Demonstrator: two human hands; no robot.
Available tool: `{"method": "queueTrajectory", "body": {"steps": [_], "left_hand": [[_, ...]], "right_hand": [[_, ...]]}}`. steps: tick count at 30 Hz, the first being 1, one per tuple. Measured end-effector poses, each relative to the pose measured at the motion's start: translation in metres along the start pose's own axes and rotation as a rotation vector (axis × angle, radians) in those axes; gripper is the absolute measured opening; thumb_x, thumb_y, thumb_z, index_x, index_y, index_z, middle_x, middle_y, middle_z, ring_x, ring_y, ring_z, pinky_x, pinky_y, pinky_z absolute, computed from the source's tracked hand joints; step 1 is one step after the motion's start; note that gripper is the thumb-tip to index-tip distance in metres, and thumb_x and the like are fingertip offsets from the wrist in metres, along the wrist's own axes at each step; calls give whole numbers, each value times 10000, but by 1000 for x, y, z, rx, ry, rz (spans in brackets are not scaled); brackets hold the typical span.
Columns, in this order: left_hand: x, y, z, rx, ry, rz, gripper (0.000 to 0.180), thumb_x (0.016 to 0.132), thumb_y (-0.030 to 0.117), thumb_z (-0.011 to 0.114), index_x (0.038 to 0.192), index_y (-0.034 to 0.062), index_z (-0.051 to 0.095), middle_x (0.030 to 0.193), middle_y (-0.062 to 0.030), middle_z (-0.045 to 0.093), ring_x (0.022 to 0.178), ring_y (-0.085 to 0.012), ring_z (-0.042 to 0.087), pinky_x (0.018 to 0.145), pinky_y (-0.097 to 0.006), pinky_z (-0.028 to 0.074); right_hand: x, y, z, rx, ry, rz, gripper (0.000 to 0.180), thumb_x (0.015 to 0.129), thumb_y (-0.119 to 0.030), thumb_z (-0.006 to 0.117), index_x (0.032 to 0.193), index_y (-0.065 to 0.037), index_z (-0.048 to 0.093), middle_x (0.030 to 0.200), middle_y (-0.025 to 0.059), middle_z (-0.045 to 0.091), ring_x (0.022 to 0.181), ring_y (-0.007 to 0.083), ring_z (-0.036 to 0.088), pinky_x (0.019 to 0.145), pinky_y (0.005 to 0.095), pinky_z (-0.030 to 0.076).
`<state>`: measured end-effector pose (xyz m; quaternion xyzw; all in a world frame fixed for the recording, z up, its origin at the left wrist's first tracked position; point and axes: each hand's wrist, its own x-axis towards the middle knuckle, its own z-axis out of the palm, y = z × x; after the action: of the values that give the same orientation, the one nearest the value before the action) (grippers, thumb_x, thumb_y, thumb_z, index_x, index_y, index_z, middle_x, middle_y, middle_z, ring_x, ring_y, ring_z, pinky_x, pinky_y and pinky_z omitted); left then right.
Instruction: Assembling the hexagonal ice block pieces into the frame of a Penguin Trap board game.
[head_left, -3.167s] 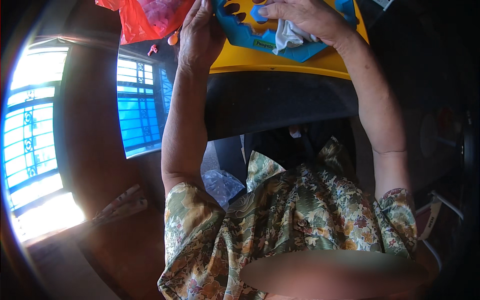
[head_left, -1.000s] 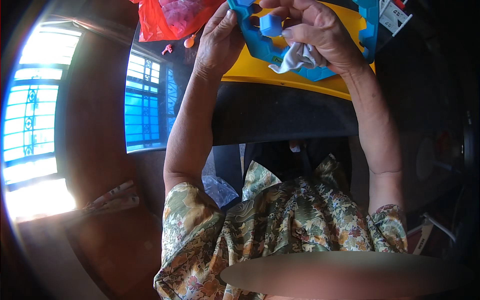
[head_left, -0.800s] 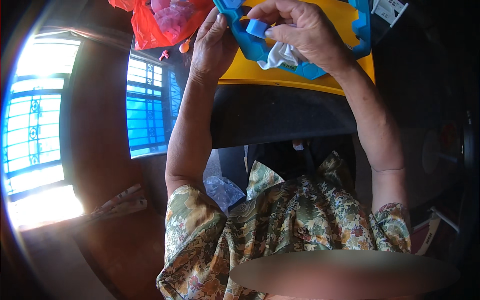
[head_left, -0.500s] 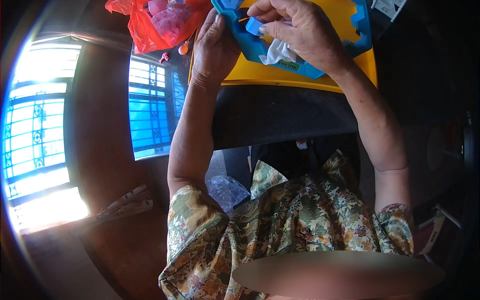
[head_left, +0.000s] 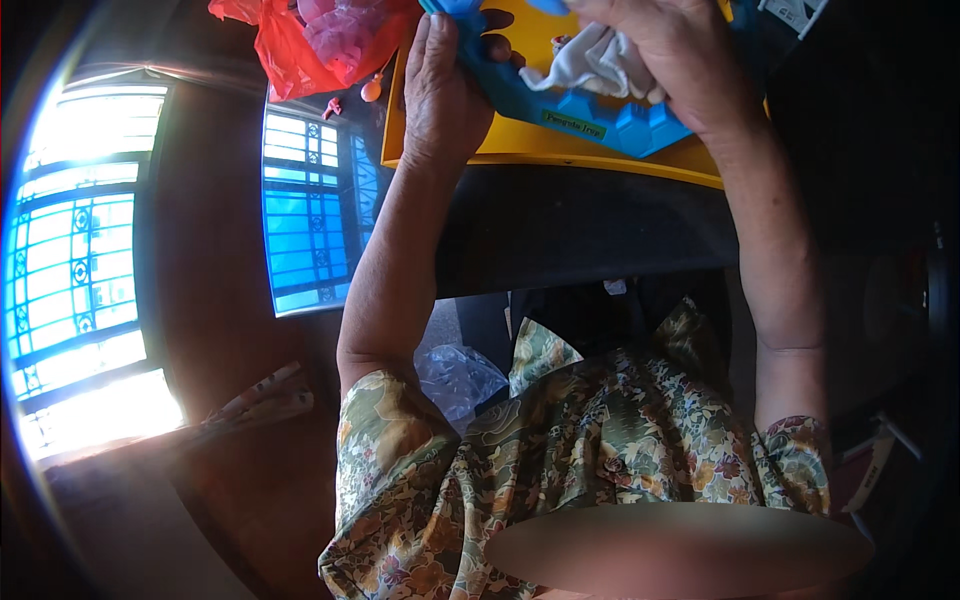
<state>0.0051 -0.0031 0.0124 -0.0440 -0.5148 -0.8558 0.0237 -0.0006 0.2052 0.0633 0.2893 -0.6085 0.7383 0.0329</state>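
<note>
My left hand (head_left: pixel 445 105) grips the left side of a blue plastic game frame (head_left: pixel 635 130), thumb on top and fingers showing inside it. A white cloth (head_left: pixel 595 65) is bunched under the palm of my right hand (head_left: pixel 680 60), its folds hanging over the frame's near rim. That hand is closed, and its fingertips are partly cut off by the upper edge. By them a light blue block (head_left: pixel 550 5) shows only in part; I cannot tell whether the fingers touch it. Beneath the frame lies a yellow tray (head_left: pixel 510 145).
A red plastic bag (head_left: pixel 285 55) with pink things in it lies left of the tray. Near it are a small orange ball (head_left: pixel 371 91) and a small red piece (head_left: pixel 332 107). The glossy dark table (head_left: pixel 580 215) reflects a barred window. A clear plastic bag (head_left: pixel 458 380) is below the table edge.
My right hand has moved up and to the right with the white cloth, which shows more widely now. The frame has shifted slightly to the right and turned a little; my left hand keeps hold of it.
</note>
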Motion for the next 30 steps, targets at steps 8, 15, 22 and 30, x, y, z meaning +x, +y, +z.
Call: {"method": "queueTrajectory", "body": {"steps": [8, 15, 22, 30], "left_hand": [[9, -2, -28, 88, -384, 119, 500, 927, 303, 798, 1325, 95, 576, 1132, -48, 684, 978, -168, 697, 930, -369, 599], [4, -3, -17, 203, -234, 125, 499, 923, 306, 803, 1313, 108, 561, 1137, -93, 667, 1020, -234, 712, 905, -433, 601], [11, -3, -30, 35, -315, 83, 538, 900, 109, 807, 1362, 66, 534, 1249, -113, 670, 1202, -319, 677, 1061, -496, 538], [-1, 2, -2, -110, -191, -21, 658, 846, 4, 802, 1414, 85, 479, 1187, -74, 658, 1139, -246, 676, 1025, -403, 552]], "right_hand": [[-2, 24, 11, 298, -44, 264, 151, 968, -12, 607, 1101, 7, 676, 999, 108, 706, 904, 162, 706, 826, 278, 584], [-3, 36, 7, 351, -86, 319, 176, 941, -101, 695, 1075, -3, 636, 967, 113, 681, 912, 161, 691, 845, 304, 570], [-3, 39, 10, -100, -128, 163, 276, 891, -139, 777, 1087, -12, 630, 977, 66, 648, 895, 134, 658, 804, 261, 552], [-4, 33, 8, 100, -108, 297, 259, 937, -129, 727, 1177, -53, 665, 953, 37, 658, 843, 94, 643, 761, 220, 529]]}}
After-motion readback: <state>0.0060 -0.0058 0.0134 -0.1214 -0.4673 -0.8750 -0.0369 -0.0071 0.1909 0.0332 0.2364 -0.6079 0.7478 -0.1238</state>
